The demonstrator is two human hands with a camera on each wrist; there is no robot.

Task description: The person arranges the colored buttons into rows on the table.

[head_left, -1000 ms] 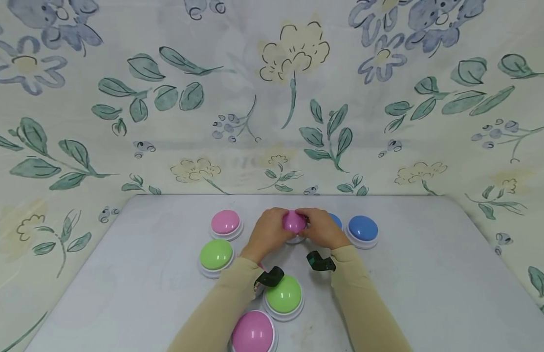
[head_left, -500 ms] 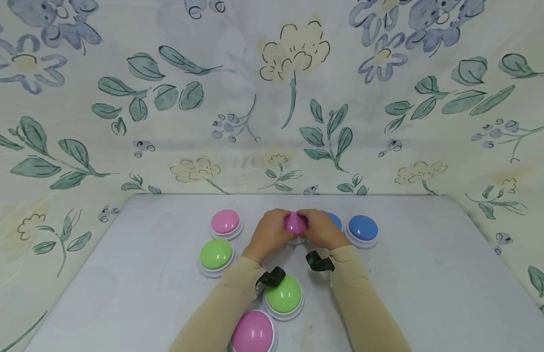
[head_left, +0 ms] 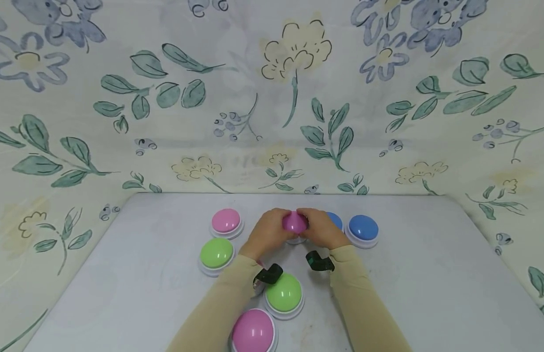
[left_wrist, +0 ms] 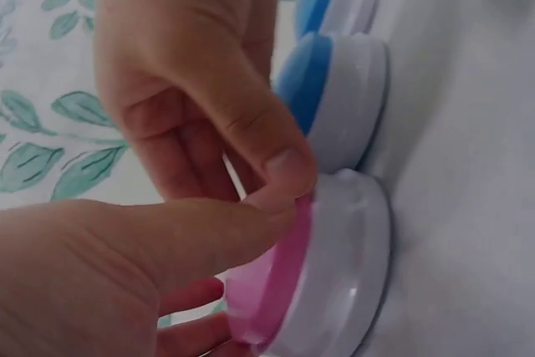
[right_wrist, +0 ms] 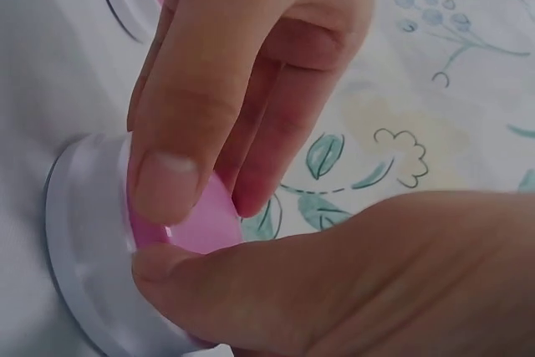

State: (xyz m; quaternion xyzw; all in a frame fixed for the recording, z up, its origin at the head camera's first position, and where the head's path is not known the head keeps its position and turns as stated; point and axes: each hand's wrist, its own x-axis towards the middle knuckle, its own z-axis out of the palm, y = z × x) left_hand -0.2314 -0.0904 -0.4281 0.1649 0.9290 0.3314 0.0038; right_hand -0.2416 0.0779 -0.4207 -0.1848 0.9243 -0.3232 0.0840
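Note:
At the back middle of the table, a pink push button [head_left: 295,223] with a white round base sits between my hands. My left hand [head_left: 267,233] grips its dome from the left, thumb on the near side and fingers curled over the far side. From the right, my right hand [head_left: 323,230] holds the same dome in a like way. The thumb tips lie close together at the dome's lower edge in the left wrist view, where the white base [left_wrist: 355,261] rests on the table. My fingers partly hide the dome's far side.
Right of the hands stand two blue buttons [head_left: 363,228], the nearer one partly covered. To the left are a pink button [head_left: 225,221] and a green one [head_left: 216,253]. Closer in lie another green button [head_left: 283,292] and a large pink one [head_left: 253,331]. My left wrist hides another button.
Both hands stay on the pink push button with barely any movement. The head view has shifted very slightly.

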